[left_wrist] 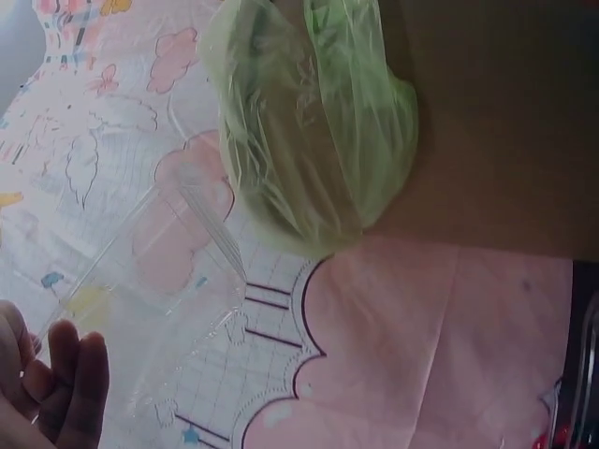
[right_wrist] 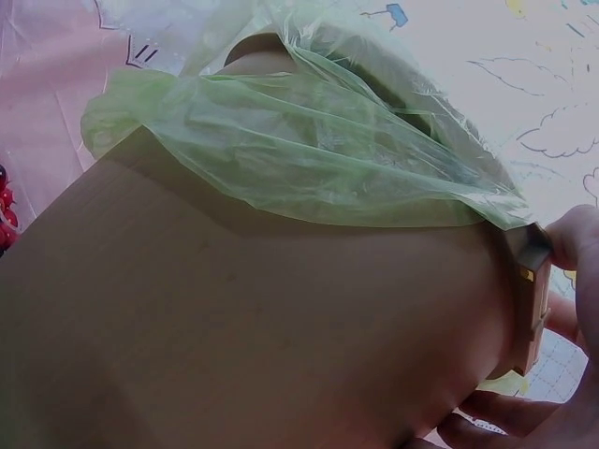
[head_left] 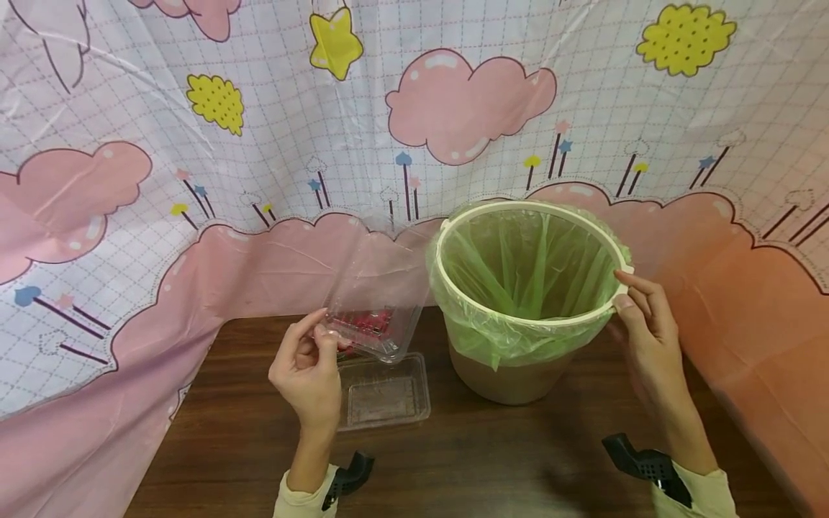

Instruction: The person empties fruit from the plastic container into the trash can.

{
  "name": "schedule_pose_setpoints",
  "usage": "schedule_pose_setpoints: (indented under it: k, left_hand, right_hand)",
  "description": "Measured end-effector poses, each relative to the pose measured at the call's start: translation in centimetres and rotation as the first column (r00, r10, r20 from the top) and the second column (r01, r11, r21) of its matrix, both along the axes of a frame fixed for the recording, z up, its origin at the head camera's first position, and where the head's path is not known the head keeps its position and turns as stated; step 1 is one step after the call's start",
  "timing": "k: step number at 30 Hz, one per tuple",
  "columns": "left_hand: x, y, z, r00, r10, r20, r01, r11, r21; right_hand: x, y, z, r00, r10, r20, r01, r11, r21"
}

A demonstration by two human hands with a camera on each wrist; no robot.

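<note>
My left hand pinches the near left corner of a clear plastic lid, which is held tilted up above the table. In the left wrist view, the lid stands out from the fingertips at the lower left. A beige trash bin stands to its right, lined with a thin green garbage bag folded over the outside. My right hand grips the right side of the bin's white rim ring between thumb and fingers. In the right wrist view, the bin's wall fills the middle.
A clear plastic tray lies on the dark wooden table, below the lid. Glossy red items show through the lid; round red ones appear at the right wrist view's left edge. A printed cloth hangs behind.
</note>
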State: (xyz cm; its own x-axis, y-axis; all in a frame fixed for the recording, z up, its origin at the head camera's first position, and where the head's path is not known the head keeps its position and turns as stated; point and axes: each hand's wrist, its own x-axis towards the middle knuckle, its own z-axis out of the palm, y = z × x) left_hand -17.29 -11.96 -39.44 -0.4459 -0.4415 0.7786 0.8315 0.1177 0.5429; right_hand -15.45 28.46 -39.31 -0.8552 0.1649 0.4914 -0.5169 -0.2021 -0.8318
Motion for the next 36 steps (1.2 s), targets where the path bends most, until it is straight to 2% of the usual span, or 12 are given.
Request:
schedule_pose_setpoints:
  k: [4,8,12,16,23,27,31,36]
  left_hand:
    - [0.0,-1.7,-0.7,0.996,0.081,0.023,-0.081,0.997,0.008]
    - [-0.2,-3.6,-1.3,0.988,0.151,0.045,-0.153,0.987,0.054]
    - [-0.4,-5.5,-1.9,0.993,0.109,0.034,-0.113,0.981,0.16]
    - [-0.4,-7.4,-2.8,0.996,0.084,0.023,-0.087,0.961,0.264]
    - [-0.1,-10.1,-4.2,0.992,0.118,0.043,-0.126,0.936,0.33]
    - [0.0,-11.0,-4.8,0.994,0.098,0.04,-0.106,0.919,0.38]
    - [-0.3,-11.7,-5.5,0.997,0.06,0.047,-0.074,0.914,0.399]
    - [-1.0,-12.8,-6.8,0.994,0.058,0.087,-0.088,0.914,0.396]
  right_hand:
    - [0.1,-0.1,0.0,1.0,0.0,0.011,0.0,1.0,0.013]
    - [0.0,-0.2,0.1,1.0,-0.003,0.012,0.003,1.0,0.019]
    - [0.0,-0.2,0.1,1.0,-0.012,0.005,0.012,1.0,0.012]
    - [0.0,-0.2,0.1,1.0,-0.012,0.007,0.012,1.0,0.012]
    - [0.1,-0.2,0.3,1.0,-0.01,0.013,0.01,1.0,0.012]
    - [0.0,-0.1,0.4,1.0,-0.016,0.017,0.016,1.0,0.023]
    - [0.1,0.0,0.3,1.0,-0.021,0.018,0.021,0.999,0.025]
    - [0.2,0.1,0.1,1.0,-0.022,0.017,0.021,1.0,0.023]
